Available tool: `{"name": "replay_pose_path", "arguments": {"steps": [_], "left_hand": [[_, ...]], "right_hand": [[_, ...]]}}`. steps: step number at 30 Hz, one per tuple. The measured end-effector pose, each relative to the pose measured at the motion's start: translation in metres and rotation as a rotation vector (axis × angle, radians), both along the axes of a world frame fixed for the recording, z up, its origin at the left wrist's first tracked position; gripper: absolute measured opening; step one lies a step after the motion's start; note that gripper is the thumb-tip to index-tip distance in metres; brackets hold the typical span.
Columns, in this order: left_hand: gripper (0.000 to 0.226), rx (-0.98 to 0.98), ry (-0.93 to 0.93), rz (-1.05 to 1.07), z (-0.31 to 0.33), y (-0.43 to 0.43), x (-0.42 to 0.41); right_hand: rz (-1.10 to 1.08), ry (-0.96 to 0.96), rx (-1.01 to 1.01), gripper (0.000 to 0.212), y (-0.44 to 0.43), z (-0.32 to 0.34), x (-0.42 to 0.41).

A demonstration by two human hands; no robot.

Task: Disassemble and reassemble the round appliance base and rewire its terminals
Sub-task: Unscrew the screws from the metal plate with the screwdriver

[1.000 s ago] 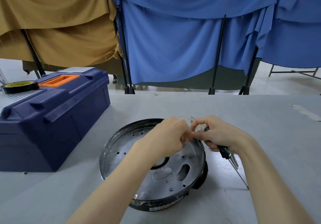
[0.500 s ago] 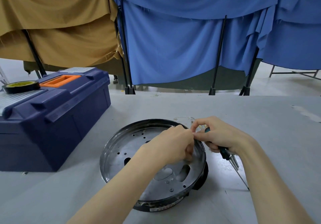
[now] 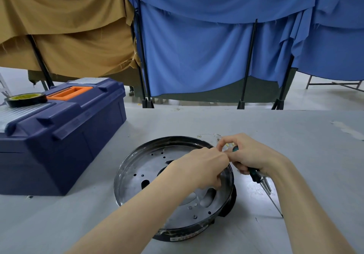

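Only writing I can spot is the white sticker [image 3: 184, 238] on the black outer band of the round shiny metal appliance base [image 3: 157, 175], down at its 6 o'clock edge, and it's too small to read. The base sits flat on the grey table [image 3: 295, 135] right in front of you, hollow side up, with its holes and oval cutouts showing. It's round, so no real long axis, but there's a black plastic lump sticking out around 4 o'clock. Your left hand [image 3: 204, 167] reaches in from 7 o'clock and hangs over the rim at about 2 o'clock, knuckles up and fingers curled under. Can't tell if it's got anything. Your right hand [image 3: 254, 155] meets it there, thumb and forefinger bent into a ring. Its other fingers are wrapped round the dark green and black screwdriver [image 3: 256, 175], whose shaft runs out toward 5 o'clock with the tip down by the table. A thin loose wire with ring ends [image 3: 206, 135] lies on the table just past the rim at 1 o'clock. Off at 9 o'clock there's the navy plastic toolbox [image 3: 59, 145] with a black tape roll [image 3: 25, 99] on its lid.
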State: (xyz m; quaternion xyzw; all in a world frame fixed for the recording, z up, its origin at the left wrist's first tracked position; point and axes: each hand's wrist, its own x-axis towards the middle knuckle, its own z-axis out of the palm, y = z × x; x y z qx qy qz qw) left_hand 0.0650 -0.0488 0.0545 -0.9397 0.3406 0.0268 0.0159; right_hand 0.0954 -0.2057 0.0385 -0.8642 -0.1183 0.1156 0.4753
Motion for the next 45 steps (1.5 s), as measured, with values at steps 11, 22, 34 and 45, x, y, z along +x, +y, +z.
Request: {"name": "replay_pose_path", "arguments": {"steps": [11, 22, 34, 45], "left_hand": [[0.034, -0.062, -0.022, -0.009, 0.007, -0.006, -0.001], [0.010, -0.497, 0.205, 0.100, 0.031, 0.033, 0.008], [0.008, -0.795, 0.380, 0.341, 0.004, 0.089, 0.018], [0.010, -0.897, 0.394, 0.320, -0.012, 0.088, 0.025]], "right_hand": [[0.022, 0.014, -0.037, 0.030, -0.001, 0.001, 0.000], [0.039, -0.021, 0.015, 0.005, -0.003, -0.003, 0.002], [0.061, 0.013, -0.010, 0.007, -0.004, 0.003, -0.003], [0.173, 0.050, -0.251, 0.012, -0.010, 0.021, -0.013]]}}
